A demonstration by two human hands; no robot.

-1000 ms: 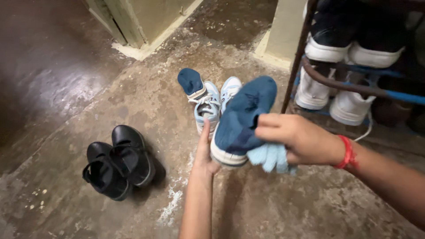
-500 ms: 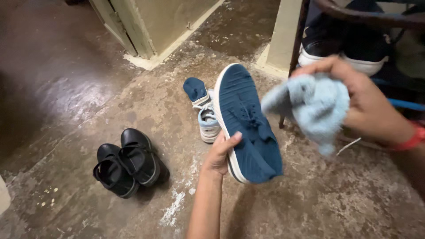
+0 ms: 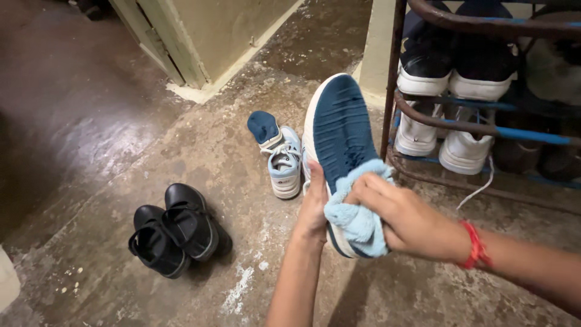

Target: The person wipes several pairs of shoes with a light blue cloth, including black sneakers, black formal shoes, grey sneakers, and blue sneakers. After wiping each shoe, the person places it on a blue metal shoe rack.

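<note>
Gripping a dark blue knit shoe with white sole, left hand closed around its side; right hand pinching a light blue cloth against it.

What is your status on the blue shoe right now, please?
Left hand gripping blue shoe. Right hand pressing light blue cloth on it. Nothing obstructing.

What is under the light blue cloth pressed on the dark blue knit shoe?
The light blue fluffy cloth covers the rear upper of the dark blue knit shoe with white sole. The right hand presses it; the left hand steadies the shoe. The heel is hidden.
</note>
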